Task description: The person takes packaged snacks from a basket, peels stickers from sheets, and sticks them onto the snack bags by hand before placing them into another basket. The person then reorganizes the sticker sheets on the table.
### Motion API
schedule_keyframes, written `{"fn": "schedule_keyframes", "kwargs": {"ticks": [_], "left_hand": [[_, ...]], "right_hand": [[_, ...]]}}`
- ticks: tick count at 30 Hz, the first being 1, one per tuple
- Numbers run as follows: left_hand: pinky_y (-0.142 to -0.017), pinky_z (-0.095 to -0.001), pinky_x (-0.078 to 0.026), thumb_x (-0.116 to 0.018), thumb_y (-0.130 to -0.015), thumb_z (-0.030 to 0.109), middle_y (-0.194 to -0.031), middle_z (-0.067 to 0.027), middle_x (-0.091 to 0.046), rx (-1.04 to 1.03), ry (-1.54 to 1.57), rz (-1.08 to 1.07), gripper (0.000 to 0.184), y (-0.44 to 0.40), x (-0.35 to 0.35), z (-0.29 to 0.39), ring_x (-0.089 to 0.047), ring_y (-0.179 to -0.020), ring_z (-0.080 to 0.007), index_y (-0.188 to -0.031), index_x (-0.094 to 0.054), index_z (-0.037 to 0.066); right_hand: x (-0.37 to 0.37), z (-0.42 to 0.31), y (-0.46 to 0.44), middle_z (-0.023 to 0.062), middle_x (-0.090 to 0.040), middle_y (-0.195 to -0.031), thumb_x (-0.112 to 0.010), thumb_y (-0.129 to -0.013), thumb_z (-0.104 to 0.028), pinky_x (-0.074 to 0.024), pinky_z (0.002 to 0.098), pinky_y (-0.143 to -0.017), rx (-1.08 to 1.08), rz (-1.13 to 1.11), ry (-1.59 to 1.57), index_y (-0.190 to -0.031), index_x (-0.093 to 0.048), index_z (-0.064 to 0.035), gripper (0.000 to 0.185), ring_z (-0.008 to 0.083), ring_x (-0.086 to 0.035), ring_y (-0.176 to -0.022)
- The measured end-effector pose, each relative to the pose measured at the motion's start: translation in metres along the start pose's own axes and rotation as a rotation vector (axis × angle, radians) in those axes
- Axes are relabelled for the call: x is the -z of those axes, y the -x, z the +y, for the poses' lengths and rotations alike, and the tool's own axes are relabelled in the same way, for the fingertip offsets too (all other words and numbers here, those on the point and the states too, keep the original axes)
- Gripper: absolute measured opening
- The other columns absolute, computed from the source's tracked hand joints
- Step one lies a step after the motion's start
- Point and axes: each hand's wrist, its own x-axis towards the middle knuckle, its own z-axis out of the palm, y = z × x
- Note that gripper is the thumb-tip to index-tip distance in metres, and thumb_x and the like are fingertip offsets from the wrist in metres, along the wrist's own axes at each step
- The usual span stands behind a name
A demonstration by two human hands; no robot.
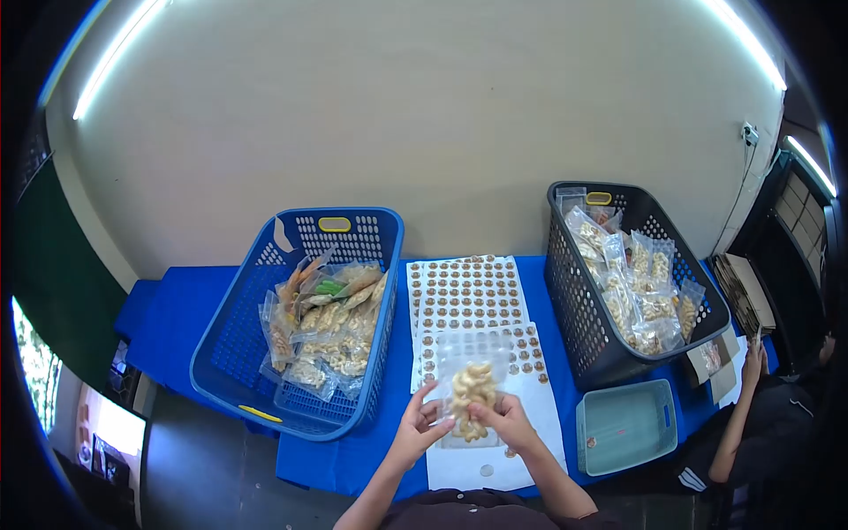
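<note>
In front of me, both hands hold a clear plastic packet (474, 397) of pale, curved pieces that look like cashews. My left hand (419, 429) grips its left edge, thumb in front and fingers behind. On the other side, my right hand (508, 422) presses its thumb on the packet's front. Below the packet lie white sheets (530, 406) carrying rows of small round brown stickers (478, 300). The packet covers part of the upper sheet. One pale round spot shows near that sheet's lower edge.
A blue basket (201, 362) with filled packets stands at left; a black basket (574, 322) with more packets is at right. Near my right arm sits a shallow grey-green tray (627, 455). The table has a blue cloth (318, 464). Another person's arm (738, 424) is far right.
</note>
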Motion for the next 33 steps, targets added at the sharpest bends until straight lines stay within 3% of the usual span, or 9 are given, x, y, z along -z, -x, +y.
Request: {"fn": "schedule_keyframes", "kwargs": {"ticks": [2,5,10,14,16,18,22,28,33], "left_hand": [[-0.075,-0.0226,-0.044,-0.061,-0.08,0.009,-0.097,-0.008,-0.06,0.114,-0.19,-0.055,0.036,0.004,0.013,-0.01,-0.056,-0.087,-0.0108,-0.112,-0.049,-0.002],[-0.074,-0.0232,-0.044,-0.06,-0.082,0.012,-0.089,-0.0062,-0.063,0.185,-0.188,0.016,0.023,0.005,0.026,-0.029,-0.058,-0.081,-0.0112,-0.098,-0.059,-0.004],[-0.072,-0.0241,-0.045,-0.056,-0.084,0.011,-0.093,-0.0067,-0.061,-0.039,-0.056,0.239,0.02,0.01,0.034,-0.005,-0.058,-0.082,-0.0105,-0.099,-0.057,-0.003],[-0.07,-0.0252,-0.048,-0.054,-0.086,0.013,-0.092,-0.0076,-0.061,-0.206,0.052,0.332,0.021,0.015,0.036,0.025,-0.059,-0.082,-0.0134,-0.1,-0.055,-0.002],[-0.072,-0.0271,-0.049,-0.054,-0.086,0.017,-0.094,-0.0078,-0.06,-0.27,0.107,0.338,0.026,0.015,0.042,0.036,-0.059,-0.083,-0.0151,-0.104,-0.051,-0.002],[-0.076,-0.03,-0.05,-0.053,-0.086,0.022,-0.101,-0.0079,-0.058,-0.317,0.125,0.298,0.035,0.014,0.057,0.045,-0.059,-0.087,-0.0171,-0.111,-0.046,-0.002],[-0.079,-0.0307,-0.049,-0.053,-0.084,0.008,-0.104,-0.012,-0.055,-0.291,0.173,0.33,0.034,0.006,0.054,0.056,-0.058,-0.091,-0.0186,-0.114,-0.041,-0.004],[-0.085,-0.0341,-0.046,-0.054,-0.08,0.009,-0.109,-0.0134,-0.052,-0.222,0.105,0.288,0.044,0.013,0.047,0.052,-0.055,-0.097,-0.0209,-0.118,-0.037,-0.005],[-0.083,-0.0314,-0.046,-0.055,-0.079,0.003,-0.107,-0.0134,-0.053,-0.2,0.161,0.287,0.041,0.018,0.047,0.053,-0.055,-0.097,-0.0201,-0.117,-0.039,-0.005]], "right_hand": [[0.001,0.015,0.008,0.0045,-0.061,-0.089,-0.057,-0.085,-0.019,-0.0447,0.0223,-0.069,-0.096,-0.167,0.256,-0.103,-0.056,0.0008,0.027,0.0077,-0.056,-0.077],[0.007,0.044,0.003,0.0026,-0.06,-0.088,-0.052,-0.088,-0.023,-0.0436,0.023,-0.07,-0.098,-0.16,0.145,-0.103,-0.057,-0.0003,0.028,0.0068,-0.053,-0.08],[0.078,0.102,-0.025,0.0059,-0.061,-0.085,-0.048,-0.089,-0.022,-0.0449,0.0241,-0.068,-0.148,0.0,-0.009,-0.103,-0.055,0.0007,0.028,0.011,-0.056,-0.078],[0.18,0.207,-0.048,0.0105,-0.061,-0.088,-0.056,-0.08,-0.017,-0.0467,0.029,-0.065,-0.311,0.64,0.322,-0.109,-0.052,0.0012,0.034,0.0184,-0.06,-0.075],[0.225,0.245,-0.047,0.0169,-0.058,-0.098,-0.059,-0.076,-0.014,-0.0458,0.0342,-0.073,-0.313,0.719,0.852,-0.116,-0.046,0.0,0.044,0.0279,-0.058,-0.085],[0.235,0.249,-0.038,0.0203,-0.053,-0.104,-0.059,-0.076,-0.013,-0.0437,0.0381,-0.079,-0.31,0.813,0.961,-0.117,-0.046,-0.0032,0.044,0.0332,-0.055,-0.092],[0.243,0.252,-0.037,0.0217,-0.044,-0.114,-0.059,-0.076,-0.012,-0.0405,0.0394,-0.085,-0.372,0.844,1.054,-0.123,-0.041,-0.0119,0.051,0.0346,-0.049,-0.101],[0.235,0.234,-0.036,0.0193,-0.048,-0.104,-0.058,-0.077,-0.011,-0.0431,0.0427,-0.079,-0.396,0.747,1.097,-0.114,-0.046,-0.0114,0.039,0.0367,-0.052,-0.094],[0.227,0.226,-0.036,0.0186,-0.049,-0.099,-0.06,-0.076,-0.009,-0.0428,0.042,-0.076,-0.34,0.814,1.019,-0.101,-0.048,-0.0087,0.027,0.0364,-0.052,-0.091]]}}
